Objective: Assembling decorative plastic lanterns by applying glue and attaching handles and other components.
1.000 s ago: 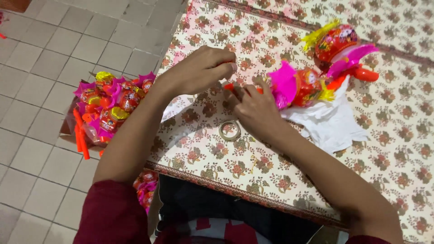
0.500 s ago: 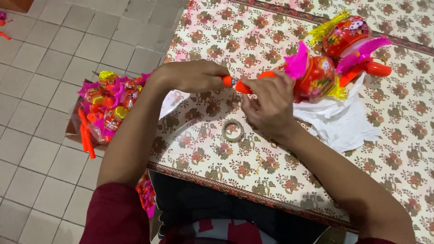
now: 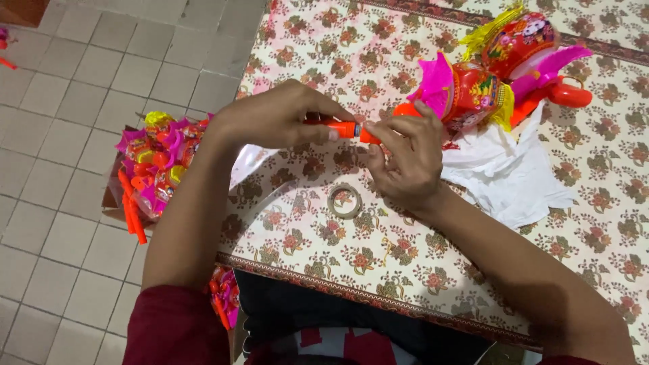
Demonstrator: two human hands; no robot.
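Since half a second ago, we have brought the orange stick point(image 3: 348, 128) lower over the table and both hands closer together.

Left hand point(image 3: 274, 118): fingers curled shut round the stick's left end, thumb pressed along it.

Right hand point(image 3: 405, 159): fingertips point(image 3: 378, 132) pinched on the stick's right end, where it meets the red lantern point(image 3: 473, 94) with its pink paper fan and yellow fringe.

Second lantern point(image 3: 520, 44): just behind the first, touching it, red with a pink flap.

White plastic bag point(image 3: 507, 176): crumpled flat under and beside the lanterns.

Tape roll point(image 3: 345, 201): flat on the flowered tablecloth point(image 3: 297, 40), just below our hands.

Box of lanterns point(image 3: 152, 169): on the tiled floor point(image 3: 61, 88), left of the table.
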